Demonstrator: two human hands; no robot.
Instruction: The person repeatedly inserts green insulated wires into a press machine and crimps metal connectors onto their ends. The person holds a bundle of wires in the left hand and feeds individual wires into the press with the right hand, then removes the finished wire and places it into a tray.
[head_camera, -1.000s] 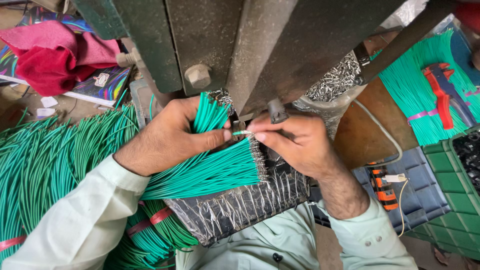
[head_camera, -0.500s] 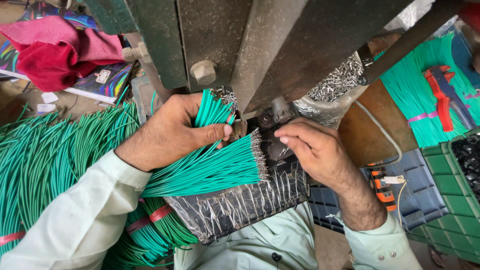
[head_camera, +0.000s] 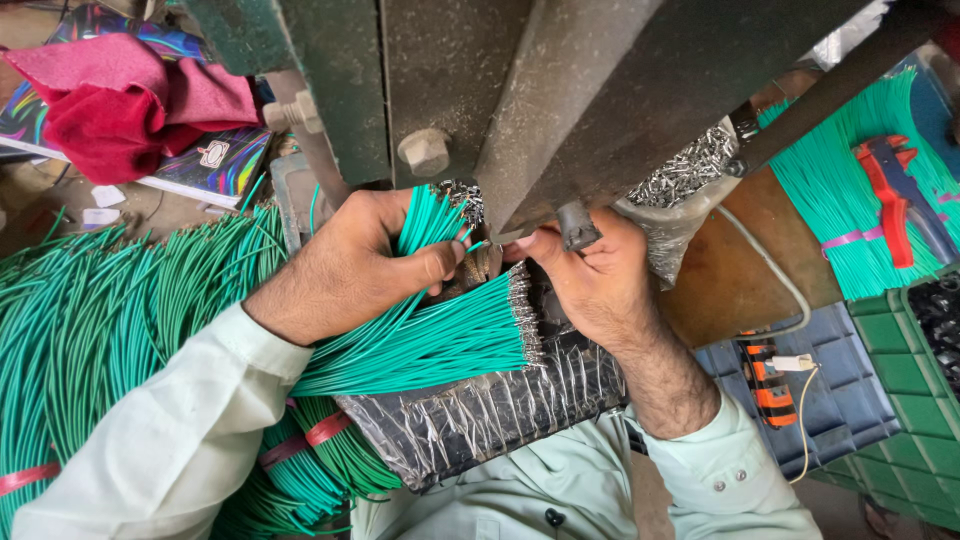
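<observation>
Left hand (head_camera: 345, 265) closed round a bunch of green wires (head_camera: 425, 220) – fingers wrapped tight, below the grey machine (head_camera: 520, 90). Right hand (head_camera: 590, 275) pinching a single wire (head_camera: 478, 246) at the machine's base.

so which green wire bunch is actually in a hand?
The short bunch fanning from the left hand; the other green bunches lie loose or banded, untouched.

green wire bundle (head_camera: 420, 345) | fanned, metal-tipped | lying on foil-wrapped block (head_camera: 480, 420)
</observation>
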